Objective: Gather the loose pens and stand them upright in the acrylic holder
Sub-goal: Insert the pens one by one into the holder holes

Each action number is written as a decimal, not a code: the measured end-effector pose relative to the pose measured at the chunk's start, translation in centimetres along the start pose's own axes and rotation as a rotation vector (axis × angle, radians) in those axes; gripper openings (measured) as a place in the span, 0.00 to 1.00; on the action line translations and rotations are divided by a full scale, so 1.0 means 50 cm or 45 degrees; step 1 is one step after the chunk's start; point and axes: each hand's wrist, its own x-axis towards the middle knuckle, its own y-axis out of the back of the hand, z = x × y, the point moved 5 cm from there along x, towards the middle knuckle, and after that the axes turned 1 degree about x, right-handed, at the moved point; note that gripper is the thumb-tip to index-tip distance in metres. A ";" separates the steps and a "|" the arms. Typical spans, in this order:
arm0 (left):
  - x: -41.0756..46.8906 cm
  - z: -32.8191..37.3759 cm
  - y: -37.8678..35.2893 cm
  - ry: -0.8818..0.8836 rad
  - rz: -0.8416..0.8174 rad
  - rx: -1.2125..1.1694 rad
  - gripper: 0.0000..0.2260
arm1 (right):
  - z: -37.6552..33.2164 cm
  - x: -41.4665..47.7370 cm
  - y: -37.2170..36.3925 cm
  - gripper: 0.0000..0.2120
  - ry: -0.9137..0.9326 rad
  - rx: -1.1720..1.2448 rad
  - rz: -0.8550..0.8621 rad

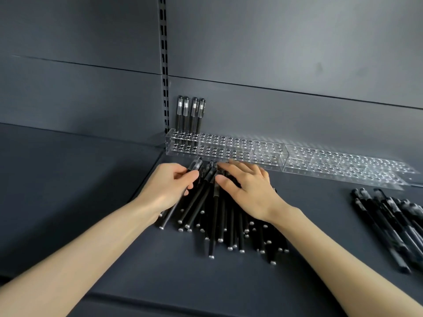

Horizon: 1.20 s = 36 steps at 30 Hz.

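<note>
A heap of loose black pens (pixel 226 227) lies on the dark shelf in front of me. My left hand (pixel 170 186) grips one pen (pixel 194 167) near its clear cap, at the heap's left edge. My right hand (pixel 248 188) rests flat on the heap's upper part with its fingers spread. Behind the heap, a long clear acrylic holder (pixel 229 148) with many round holes runs along the back wall. Several black pens (pixel 191 113) stand upright at its left end.
A second clear holder section (pixel 348 165) continues to the right. Another group of loose black pens (pixel 393 227) lies at the right edge. A slotted metal upright (pixel 163 65) runs up the grey back wall. The shelf's front edge (pixel 160 300) is near my forearms.
</note>
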 end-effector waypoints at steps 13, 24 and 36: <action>0.033 0.080 0.006 -0.452 -0.082 -0.434 0.06 | -0.052 0.083 0.077 0.09 -0.088 1.331 0.392; 0.194 0.040 0.034 -0.357 0.068 -0.436 0.07 | -0.026 0.185 0.151 0.10 -0.077 1.080 0.991; 0.209 0.015 0.024 -0.372 0.120 -0.449 0.08 | -0.015 0.270 0.147 0.09 0.002 0.860 1.103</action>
